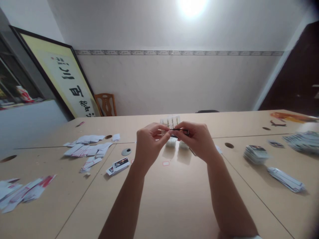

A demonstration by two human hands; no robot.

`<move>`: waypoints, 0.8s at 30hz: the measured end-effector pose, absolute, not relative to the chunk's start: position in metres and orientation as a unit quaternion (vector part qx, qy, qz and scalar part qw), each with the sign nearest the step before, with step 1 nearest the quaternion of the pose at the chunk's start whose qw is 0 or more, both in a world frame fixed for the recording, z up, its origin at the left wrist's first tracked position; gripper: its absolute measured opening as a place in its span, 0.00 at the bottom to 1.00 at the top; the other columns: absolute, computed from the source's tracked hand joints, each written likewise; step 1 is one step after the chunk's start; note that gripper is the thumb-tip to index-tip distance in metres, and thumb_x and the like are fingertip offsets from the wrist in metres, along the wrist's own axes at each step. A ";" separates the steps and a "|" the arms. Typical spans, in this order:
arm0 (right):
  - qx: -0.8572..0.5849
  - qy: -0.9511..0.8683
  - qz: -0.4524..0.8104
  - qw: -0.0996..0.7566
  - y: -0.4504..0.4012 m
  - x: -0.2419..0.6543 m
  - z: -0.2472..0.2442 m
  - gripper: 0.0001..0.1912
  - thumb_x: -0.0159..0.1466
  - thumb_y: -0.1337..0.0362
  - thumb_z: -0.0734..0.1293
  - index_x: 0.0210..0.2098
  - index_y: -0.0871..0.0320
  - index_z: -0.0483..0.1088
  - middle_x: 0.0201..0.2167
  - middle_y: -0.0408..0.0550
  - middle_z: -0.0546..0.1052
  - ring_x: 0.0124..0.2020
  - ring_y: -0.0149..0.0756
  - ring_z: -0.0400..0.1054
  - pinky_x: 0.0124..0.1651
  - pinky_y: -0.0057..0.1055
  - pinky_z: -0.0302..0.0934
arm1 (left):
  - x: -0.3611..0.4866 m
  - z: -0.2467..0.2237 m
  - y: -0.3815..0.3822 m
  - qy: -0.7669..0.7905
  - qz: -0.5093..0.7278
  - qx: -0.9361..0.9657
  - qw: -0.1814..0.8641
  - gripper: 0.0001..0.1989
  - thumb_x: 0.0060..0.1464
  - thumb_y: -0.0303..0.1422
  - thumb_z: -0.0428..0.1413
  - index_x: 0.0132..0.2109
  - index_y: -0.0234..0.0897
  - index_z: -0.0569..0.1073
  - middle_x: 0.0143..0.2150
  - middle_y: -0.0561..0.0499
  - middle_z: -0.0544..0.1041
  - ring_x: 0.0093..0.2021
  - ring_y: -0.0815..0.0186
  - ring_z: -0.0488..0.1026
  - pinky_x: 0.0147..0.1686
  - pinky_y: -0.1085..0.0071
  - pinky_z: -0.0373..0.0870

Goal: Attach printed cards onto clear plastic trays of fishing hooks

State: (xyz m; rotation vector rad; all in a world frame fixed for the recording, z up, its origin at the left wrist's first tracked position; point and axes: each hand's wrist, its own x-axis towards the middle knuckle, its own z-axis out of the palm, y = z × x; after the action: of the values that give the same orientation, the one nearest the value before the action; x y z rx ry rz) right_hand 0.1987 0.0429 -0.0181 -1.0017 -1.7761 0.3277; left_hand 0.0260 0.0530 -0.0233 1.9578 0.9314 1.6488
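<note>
My left hand (152,144) and my right hand (196,141) meet above the middle of the table. Both sets of fingertips pinch a small, thin dark item (176,129), which is too small to name. Behind the hands is a clear tray (170,120) with rows of small pieces, partly hidden by the fingers. Two clear stacks (170,142) stand just below the hands. A small red-edged label (165,163) lies flat on the table in front of them.
White paper slips (87,150) are spread at the left, near printed cards (118,166). To the right are a stack of clear packets (256,154), a bundle of strips (286,179) and red-handled pliers (277,124). The table (174,205) has round cable holes.
</note>
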 end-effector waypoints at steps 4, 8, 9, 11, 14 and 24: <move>-0.441 -0.717 0.154 0.518 0.045 0.199 -0.018 0.12 0.62 0.54 0.71 0.30 0.55 0.77 0.20 0.41 0.73 0.23 0.28 0.61 0.27 0.29 0.55 | 0.028 -0.023 0.050 0.337 0.599 0.701 0.191 0.04 0.51 0.31 0.65 0.33 0.35 0.80 0.34 0.48 0.80 0.33 0.68 0.78 0.34 0.76 0.78; -0.430 -0.692 0.179 0.551 0.046 0.201 -0.018 0.12 0.58 0.55 0.74 0.32 0.56 0.75 0.21 0.41 0.74 0.20 0.26 0.58 0.24 0.27 0.53 | 0.029 -0.022 0.048 0.339 0.605 0.693 0.200 0.05 0.51 0.32 0.66 0.33 0.34 0.80 0.34 0.48 0.81 0.32 0.67 0.79 0.33 0.75 0.78; -0.420 -0.687 0.190 0.562 0.046 0.201 -0.018 0.12 0.57 0.55 0.75 0.31 0.57 0.75 0.21 0.41 0.74 0.20 0.26 0.59 0.23 0.27 0.53 | 0.030 -0.022 0.048 0.342 0.606 0.688 0.207 0.06 0.50 0.32 0.66 0.33 0.34 0.80 0.34 0.48 0.81 0.31 0.67 0.79 0.31 0.76 0.77; -0.392 -0.677 0.218 0.584 0.045 0.201 -0.017 0.11 0.58 0.56 0.75 0.31 0.57 0.74 0.22 0.41 0.73 0.21 0.26 0.61 0.24 0.27 0.56 | 0.030 -0.021 0.048 0.347 0.610 0.675 0.227 0.07 0.50 0.33 0.67 0.33 0.35 0.80 0.33 0.48 0.81 0.29 0.67 0.79 0.29 0.76 0.76; -0.349 -0.654 0.251 0.623 0.043 0.199 -0.015 0.09 0.58 0.59 0.74 0.29 0.57 0.74 0.22 0.40 0.72 0.22 0.27 0.64 0.26 0.27 0.59 | 0.029 -0.022 0.049 0.348 0.616 0.658 0.256 0.09 0.49 0.36 0.68 0.34 0.35 0.81 0.29 0.49 0.81 0.28 0.66 0.78 0.27 0.74 0.75; -0.303 -0.578 0.282 0.703 0.039 0.193 -0.014 0.07 0.56 0.64 0.75 0.28 0.57 0.74 0.18 0.39 0.74 0.17 0.25 0.63 0.19 0.24 0.58 | 0.037 -0.022 0.043 0.320 0.591 0.653 0.350 0.13 0.55 0.37 0.63 0.47 0.40 0.76 0.39 0.51 0.80 0.28 0.69 0.79 0.30 0.74 0.79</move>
State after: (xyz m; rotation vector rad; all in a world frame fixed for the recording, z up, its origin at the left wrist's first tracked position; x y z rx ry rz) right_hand 0.1926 0.0387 -0.0137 -0.6745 -1.2857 0.6264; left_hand 0.0366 0.0435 -0.0219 1.6906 0.8286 1.5308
